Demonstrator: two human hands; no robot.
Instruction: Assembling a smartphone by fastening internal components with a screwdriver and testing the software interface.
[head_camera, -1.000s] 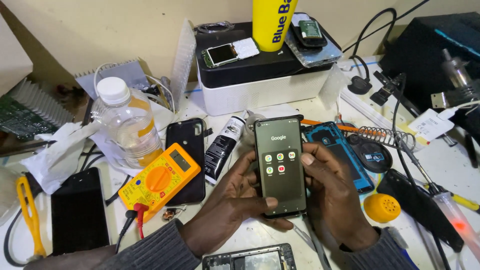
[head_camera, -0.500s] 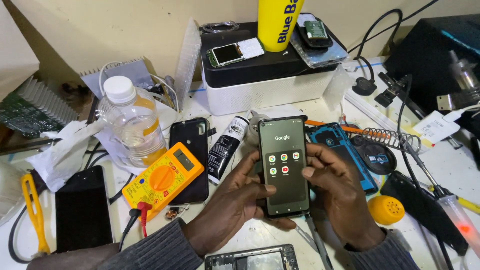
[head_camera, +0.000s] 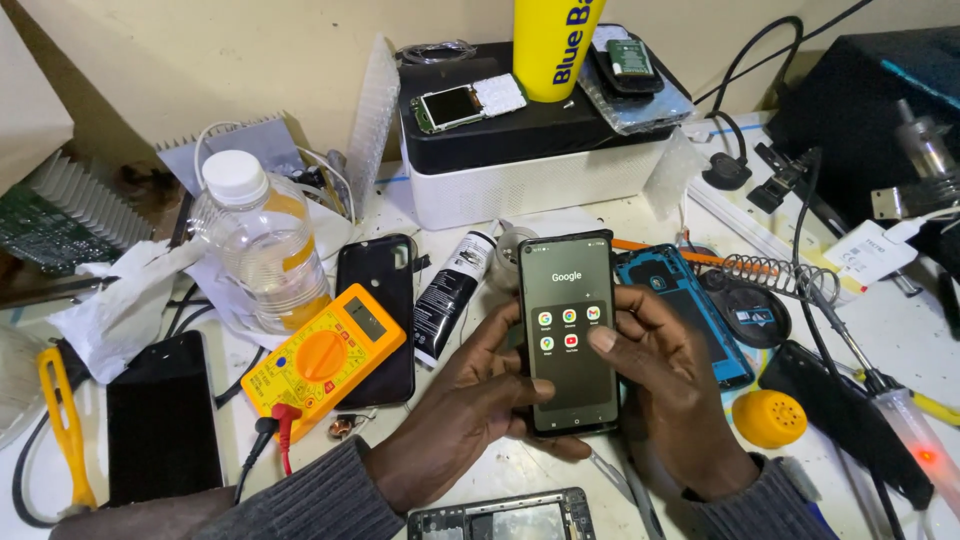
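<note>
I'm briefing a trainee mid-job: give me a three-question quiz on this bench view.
1. True or false: the phone screen is lit.
2. Which hand has its thumb on the screen: left or right?
3. What lies just left of the phone: A) tube B) bottle C) multimeter?

Key: 1 true. 2 right. 3 A.

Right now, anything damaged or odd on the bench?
Yes: a stripped phone frame lies bare at the near edge, and a blue phone body sits backless. The phone in both hands looks intact, screen lit.
</note>
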